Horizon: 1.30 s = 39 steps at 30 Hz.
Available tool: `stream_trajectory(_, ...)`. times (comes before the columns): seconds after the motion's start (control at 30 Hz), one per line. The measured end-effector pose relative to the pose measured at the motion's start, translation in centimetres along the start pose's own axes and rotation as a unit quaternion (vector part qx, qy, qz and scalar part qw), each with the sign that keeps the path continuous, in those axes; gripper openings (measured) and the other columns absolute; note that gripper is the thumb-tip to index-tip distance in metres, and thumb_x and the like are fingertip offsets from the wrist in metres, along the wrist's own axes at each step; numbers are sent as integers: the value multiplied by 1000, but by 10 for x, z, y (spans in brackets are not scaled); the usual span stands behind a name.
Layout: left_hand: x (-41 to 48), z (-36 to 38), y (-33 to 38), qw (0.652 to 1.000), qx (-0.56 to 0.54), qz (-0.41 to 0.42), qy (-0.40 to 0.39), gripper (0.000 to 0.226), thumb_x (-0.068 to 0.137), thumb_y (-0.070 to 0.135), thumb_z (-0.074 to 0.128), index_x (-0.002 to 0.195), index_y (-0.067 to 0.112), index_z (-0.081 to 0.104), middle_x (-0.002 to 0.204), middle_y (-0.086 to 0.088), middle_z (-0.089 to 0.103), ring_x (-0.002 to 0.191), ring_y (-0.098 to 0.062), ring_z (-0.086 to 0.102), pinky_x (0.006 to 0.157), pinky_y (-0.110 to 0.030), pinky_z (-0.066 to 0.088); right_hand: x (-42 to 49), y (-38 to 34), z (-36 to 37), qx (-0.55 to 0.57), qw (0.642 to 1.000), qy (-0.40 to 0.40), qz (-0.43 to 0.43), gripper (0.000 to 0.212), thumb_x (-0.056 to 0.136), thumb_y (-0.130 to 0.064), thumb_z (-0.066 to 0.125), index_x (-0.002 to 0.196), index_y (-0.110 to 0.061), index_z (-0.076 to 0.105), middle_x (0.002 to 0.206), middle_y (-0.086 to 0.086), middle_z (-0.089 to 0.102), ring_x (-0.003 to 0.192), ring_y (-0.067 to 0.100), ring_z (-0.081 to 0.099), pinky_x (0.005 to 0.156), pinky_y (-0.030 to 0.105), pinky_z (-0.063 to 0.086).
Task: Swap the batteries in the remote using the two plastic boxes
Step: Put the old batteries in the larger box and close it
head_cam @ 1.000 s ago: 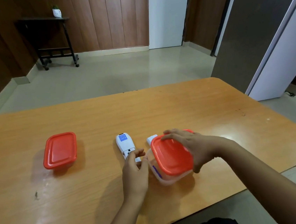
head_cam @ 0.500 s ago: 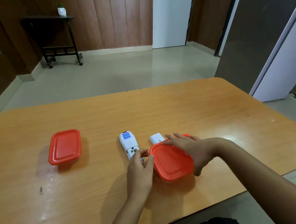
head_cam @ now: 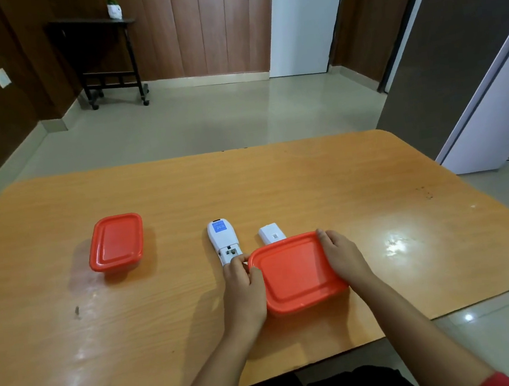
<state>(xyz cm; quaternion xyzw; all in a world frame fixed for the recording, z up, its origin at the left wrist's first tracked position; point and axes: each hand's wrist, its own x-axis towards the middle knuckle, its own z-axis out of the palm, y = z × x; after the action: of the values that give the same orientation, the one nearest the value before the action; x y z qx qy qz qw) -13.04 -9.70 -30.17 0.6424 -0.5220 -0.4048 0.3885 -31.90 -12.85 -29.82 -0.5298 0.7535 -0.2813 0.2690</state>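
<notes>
Your remote (head_cam: 223, 239) lies opened at frame centre, cover (head_cam: 271, 233) off; both hands (head_cam: 244, 291) (head_cam: 343, 254) grasp the near box (head_cam: 296, 271). Far-left box (head_cam: 116, 241) stays lidded; swapping remains.

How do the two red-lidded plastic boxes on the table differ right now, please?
The near box is gripped by both the left hand and the right hand; the far-left box stands alone, untouched. The near box sits right beside the remote, while the far-left box stands well apart from it. Both have red lids, closed as far as the view shows.
</notes>
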Motion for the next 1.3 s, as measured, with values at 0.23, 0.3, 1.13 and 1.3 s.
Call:
stream_trajectory(0.23,-18,12,-6,993,-73,-63,68,30,97,44,37,105,20,54,90,2,65,85,-23,61,72,-35,46,-15,9,6,61,998,-1,35,41,99,-45,33,74,-17,48,75,1,55,82,25,53,68,35,35)
stream_trajectory(0.3,-19,15,-8,988,-104,-87,79,31,96,46,38,105,22,54,88,6,65,86,-22,63,81,-42,52,-14,10,6,77,996,-6,40,40,99,-45,34,68,-21,42,70,-3,50,77,23,50,67,34,33)
stream_trajectory(1.13,-71,-15,-11,989,-84,-105,62,38,97,42,41,125,22,56,123,4,61,111,-14,55,94,-31,44,-78,16,-13,189,970,-4,156,50,94,-50,45,118,-8,54,109,11,63,93,27,60,76,38,47)
stream_trajectory(1.3,-79,5,1,993,-107,-47,32,45,91,47,49,135,36,49,128,6,57,118,-11,53,102,-39,45,-97,10,-13,373,916,-30,148,38,90,-34,59,123,-18,49,113,4,59,97,20,58,75,32,47)
